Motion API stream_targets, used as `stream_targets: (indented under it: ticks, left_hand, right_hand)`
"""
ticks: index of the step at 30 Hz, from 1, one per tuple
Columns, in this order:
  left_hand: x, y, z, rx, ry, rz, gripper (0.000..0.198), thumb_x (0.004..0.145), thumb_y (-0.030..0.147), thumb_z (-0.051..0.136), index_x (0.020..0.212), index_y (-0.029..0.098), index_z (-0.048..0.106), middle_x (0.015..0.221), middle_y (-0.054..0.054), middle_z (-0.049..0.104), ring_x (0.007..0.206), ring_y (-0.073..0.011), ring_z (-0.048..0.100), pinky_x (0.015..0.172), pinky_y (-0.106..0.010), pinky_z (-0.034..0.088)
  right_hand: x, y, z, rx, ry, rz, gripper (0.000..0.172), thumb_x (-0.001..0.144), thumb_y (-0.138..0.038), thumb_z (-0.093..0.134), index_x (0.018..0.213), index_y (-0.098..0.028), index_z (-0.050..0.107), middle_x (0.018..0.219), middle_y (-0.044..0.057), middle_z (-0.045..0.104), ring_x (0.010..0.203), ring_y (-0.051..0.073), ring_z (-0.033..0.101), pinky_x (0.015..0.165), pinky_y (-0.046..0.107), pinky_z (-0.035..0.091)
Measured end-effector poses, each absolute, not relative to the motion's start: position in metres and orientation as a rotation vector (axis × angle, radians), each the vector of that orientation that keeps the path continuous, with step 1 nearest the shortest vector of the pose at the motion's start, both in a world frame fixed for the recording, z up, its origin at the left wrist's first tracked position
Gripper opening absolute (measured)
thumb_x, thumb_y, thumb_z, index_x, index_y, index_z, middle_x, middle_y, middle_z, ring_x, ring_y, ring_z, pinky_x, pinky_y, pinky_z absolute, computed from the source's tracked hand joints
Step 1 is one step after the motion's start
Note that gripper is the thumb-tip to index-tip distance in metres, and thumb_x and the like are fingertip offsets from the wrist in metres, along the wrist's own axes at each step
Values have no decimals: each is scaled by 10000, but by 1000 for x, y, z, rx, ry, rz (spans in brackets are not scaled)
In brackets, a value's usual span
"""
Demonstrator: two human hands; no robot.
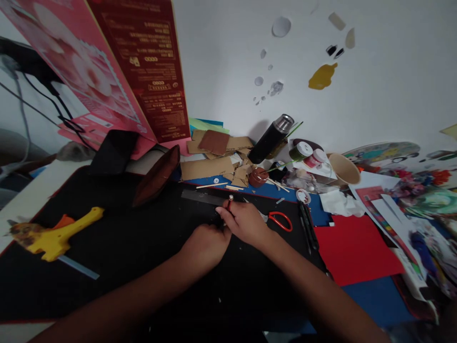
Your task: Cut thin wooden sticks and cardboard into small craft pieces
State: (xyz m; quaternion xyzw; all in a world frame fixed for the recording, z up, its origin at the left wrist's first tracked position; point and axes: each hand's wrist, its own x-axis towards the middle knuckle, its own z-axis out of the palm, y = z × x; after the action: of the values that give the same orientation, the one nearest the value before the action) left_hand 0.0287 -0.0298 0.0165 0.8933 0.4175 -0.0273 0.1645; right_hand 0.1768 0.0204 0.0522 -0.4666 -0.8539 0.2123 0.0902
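My right hand (248, 223) is closed around a slim pen-like tool (230, 198), whose pale, shiny end sticks up above the fingers. My left hand (206, 244) is curled right beside it, touching it. Whatever the left fingers hold is hidden, though something dark shows between the two hands. Just beyond them a clear ruler (200, 196) lies on the black mat (143, 257). Scissors with red handles (280, 221) rest to the right of my right hand, their blades partly behind it.
To the left lies a yellow glue gun (60, 240) with a clear glue stick. Cardboard scraps (207, 169), a black thermos (267, 140) and small jars (300, 151) line the wall. At right are black pens (307, 226) and a red sheet (357, 250). A tall box (143, 71) stands back left.
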Motion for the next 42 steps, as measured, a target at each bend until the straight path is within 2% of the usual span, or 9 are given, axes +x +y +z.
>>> stream_targets:
  ticks: [9, 16, 22, 29, 35, 42]
  left_hand:
    - [29, -29, 25, 2515, 1168, -127, 300, 930, 64, 487, 1160, 48, 679, 913, -182, 783, 788, -297, 774, 716, -404, 625]
    - [29, -30, 20, 2527, 1187, -93, 281, 931, 85, 515, 1163, 64, 672, 886, -163, 784, 757, -281, 769, 683, -368, 606]
    - [29, -30, 16, 2554, 1182, -45, 289, 929, 78, 496, 1175, 35, 641, 830, -166, 763, 712, -285, 757, 655, -384, 612]
    - [28, -31, 19, 2574, 1203, -81, 395, 949, 108, 498, 1331, 45, 573, 852, -151, 773, 705, -278, 760, 646, -379, 612]
    - [29, -29, 25, 2535, 1197, -123, 420, 950, 95, 496, 1361, 36, 559, 851, -163, 781, 718, -293, 769, 657, -389, 617]
    - [29, -30, 21, 2518, 1217, -32, 394, 963, 108, 477, 1332, 59, 605, 808, -142, 782, 656, -280, 756, 606, -354, 589]
  right_hand:
    - [177, 20, 51, -1351, -2552, 631, 324, 1085, -394, 447, 952, -190, 660, 859, 68, 736, 786, 218, 689, 708, 304, 454]
    - [177, 22, 51, -1393, -2498, 700, 310, 1078, -372, 461, 922, -195, 662, 844, 57, 744, 775, 206, 696, 703, 295, 465]
    - [177, 25, 50, -1402, -2479, 711, 335, 1086, -379, 440, 920, -193, 664, 826, 55, 738, 752, 193, 687, 707, 292, 472]
    - [179, 27, 47, -1436, -2475, 627, 344, 1086, -389, 435, 915, -194, 659, 768, 51, 715, 715, 198, 675, 684, 296, 460]
    - [184, 28, 46, -1464, -2430, 663, 320, 1091, -368, 443, 897, -193, 628, 804, 55, 728, 762, 199, 705, 730, 282, 475]
    - [188, 28, 46, -1492, -2414, 662, 300, 1091, -346, 445, 892, -197, 612, 805, 57, 735, 763, 206, 715, 705, 276, 456]
